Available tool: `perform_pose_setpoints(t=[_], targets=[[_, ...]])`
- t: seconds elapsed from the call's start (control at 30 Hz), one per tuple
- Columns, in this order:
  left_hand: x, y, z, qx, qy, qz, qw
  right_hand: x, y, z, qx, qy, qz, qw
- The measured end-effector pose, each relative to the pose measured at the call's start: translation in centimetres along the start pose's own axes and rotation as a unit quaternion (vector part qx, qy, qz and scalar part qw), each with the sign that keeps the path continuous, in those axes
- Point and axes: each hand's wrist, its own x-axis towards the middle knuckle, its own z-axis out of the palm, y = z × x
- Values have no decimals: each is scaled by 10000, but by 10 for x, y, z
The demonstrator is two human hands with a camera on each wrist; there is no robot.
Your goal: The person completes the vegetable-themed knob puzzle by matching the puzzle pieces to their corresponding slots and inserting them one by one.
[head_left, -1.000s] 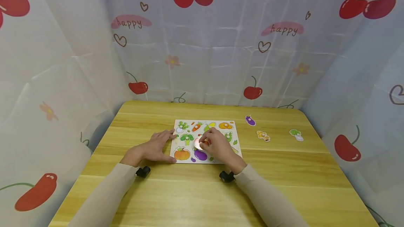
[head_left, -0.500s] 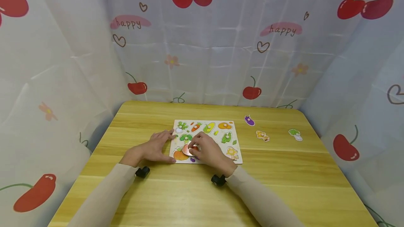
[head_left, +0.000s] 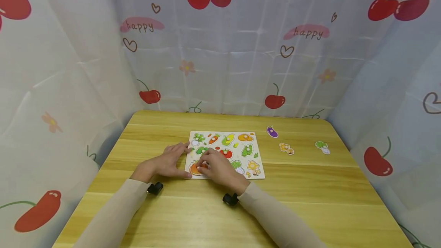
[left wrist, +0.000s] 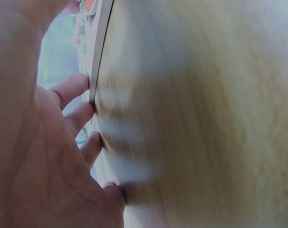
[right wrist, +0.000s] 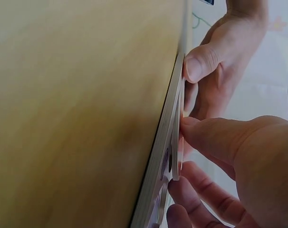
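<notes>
pinching one orange piece, right hand; three loose pieces aside

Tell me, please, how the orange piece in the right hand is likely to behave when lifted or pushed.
The orange piece is probably stiff, since its edge looks straight in the right wrist view. It's likely light, being thin, and, being flat, should slide rather than roll.
</notes>
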Motion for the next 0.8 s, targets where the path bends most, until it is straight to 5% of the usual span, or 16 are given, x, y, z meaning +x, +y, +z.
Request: perform_pose_setpoints(t=[0.8], targets=[[2,-3,0,21,-59,-1,10000,5,-3,6,-128,-87,-114,9998]])
